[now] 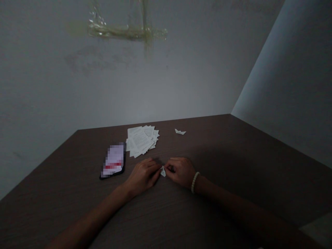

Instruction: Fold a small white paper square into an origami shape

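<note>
A small piece of folded white paper (163, 171) is pinched between my two hands, just above or on the brown table. My left hand (145, 174) grips its left side with thumb and fingers closed together. From the right, my right hand (181, 171) pinches the other side with thumb and forefinger. Parts of the paper are covered by my fingertips, so its full shape is hidden. A beaded bracelet (195, 182) circles my right wrist. Beyond my hands lies a little folded paper boat (180, 131), apart from both of them.
Fanned sheets of printed paper (141, 140) lie in a pile behind my left hand. A phone (113, 160) with a lit, blurred screen rests left of the pile. The brown table (85, 155) meets a grey wall (116, 93) bearing strips of clear tape (127, 33).
</note>
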A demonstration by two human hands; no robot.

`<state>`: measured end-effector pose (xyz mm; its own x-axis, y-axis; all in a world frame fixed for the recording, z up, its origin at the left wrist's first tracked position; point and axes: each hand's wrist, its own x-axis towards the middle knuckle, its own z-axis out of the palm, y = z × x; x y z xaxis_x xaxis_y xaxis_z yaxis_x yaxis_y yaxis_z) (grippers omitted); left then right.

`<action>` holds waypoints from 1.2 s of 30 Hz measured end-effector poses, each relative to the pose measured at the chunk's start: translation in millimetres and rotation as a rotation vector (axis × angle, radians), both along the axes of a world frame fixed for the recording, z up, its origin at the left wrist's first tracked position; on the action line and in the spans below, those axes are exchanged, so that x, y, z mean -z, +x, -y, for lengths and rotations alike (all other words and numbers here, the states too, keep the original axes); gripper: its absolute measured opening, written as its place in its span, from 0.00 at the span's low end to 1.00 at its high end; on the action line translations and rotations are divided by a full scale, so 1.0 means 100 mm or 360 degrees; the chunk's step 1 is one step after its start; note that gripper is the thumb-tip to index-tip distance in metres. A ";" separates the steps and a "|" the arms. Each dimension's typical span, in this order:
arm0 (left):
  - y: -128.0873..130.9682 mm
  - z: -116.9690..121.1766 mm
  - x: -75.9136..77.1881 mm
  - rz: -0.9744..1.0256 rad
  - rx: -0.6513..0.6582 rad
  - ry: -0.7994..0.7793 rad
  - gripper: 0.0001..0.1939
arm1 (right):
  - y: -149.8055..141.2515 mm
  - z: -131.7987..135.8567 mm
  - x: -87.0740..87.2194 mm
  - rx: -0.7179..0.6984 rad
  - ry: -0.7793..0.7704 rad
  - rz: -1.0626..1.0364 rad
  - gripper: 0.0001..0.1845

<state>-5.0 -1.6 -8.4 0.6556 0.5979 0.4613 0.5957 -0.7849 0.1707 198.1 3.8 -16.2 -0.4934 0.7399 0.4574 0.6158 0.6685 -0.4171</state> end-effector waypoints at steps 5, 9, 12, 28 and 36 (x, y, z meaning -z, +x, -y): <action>0.00 0.01 -0.03 -0.0048 0.0062 -0.0086 0.11 | 0.06 -0.04 0.00 -0.0071 0.0019 0.0064 0.05; -0.01 0.01 -0.03 -0.0057 0.0062 -0.0092 0.11 | 0.10 -0.10 0.02 -0.0163 0.0027 0.0112 0.06; -0.01 0.01 -0.02 -0.0068 0.0072 -0.0091 0.11 | 0.12 -0.12 0.02 -0.0203 0.0017 0.0127 0.06; -0.01 0.01 -0.05 -0.0067 0.0157 -0.0154 0.11 | 0.15 -0.08 -0.09 -0.0201 0.0010 0.0263 0.08; 0.00 -0.01 -0.01 0.0017 0.0125 -0.0196 0.11 | 0.10 -0.11 -0.02 -0.0144 -0.0021 0.0179 0.09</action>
<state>-4.7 -0.9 -7.6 0.6982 0.5972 0.3948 0.5307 -0.8019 0.2746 208.3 14.3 -13.8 -0.6061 0.6956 0.3857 0.5966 0.7183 -0.3580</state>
